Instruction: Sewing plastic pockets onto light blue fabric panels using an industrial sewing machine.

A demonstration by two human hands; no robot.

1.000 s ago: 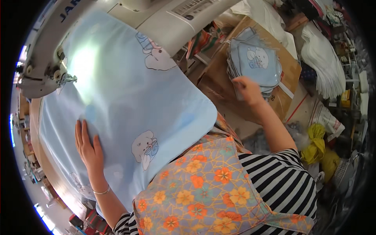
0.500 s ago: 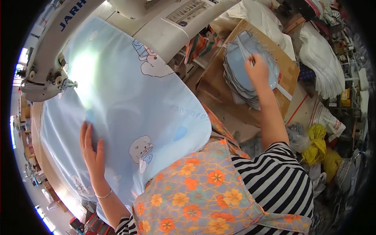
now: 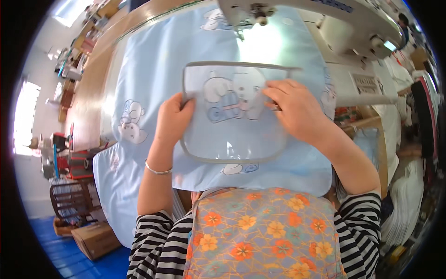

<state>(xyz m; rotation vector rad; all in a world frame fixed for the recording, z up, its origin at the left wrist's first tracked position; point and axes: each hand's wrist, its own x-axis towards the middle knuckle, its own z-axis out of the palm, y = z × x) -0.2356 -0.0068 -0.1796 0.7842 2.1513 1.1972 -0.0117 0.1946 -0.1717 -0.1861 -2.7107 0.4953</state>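
Both my hands hold a clear plastic panel [image 3: 234, 139] with grey edging and rounded lower corners, over a light blue cloth [image 3: 155, 76] printed with cartoon animals. My left hand [image 3: 174, 118] grips its left edge, thumb in front and the other fingers partly hidden. Across the panel's right side, my right hand [image 3: 295, 107] is closed on it with bent fingers, slightly blurred. The cloth's print shows through the panel. Just beyond, the sewing machine's needle area [image 3: 240, 32] stands over the cloth under a bright light.
The machine's arm [image 3: 320, 16] reaches in from the upper right. A wooden tabletop [image 3: 95, 83] borders the cloth on the left. At right stand a cardboard box [image 3: 383, 162] with bluish pieces and a white bundle [image 3: 406, 204]. Another box [image 3: 96, 239] sits on the blue floor.
My right hand has come from the stack of panels on the right box to above the cloth, bringing a panel. My left hand has left the cloth and grips the panel. The view has turned left.
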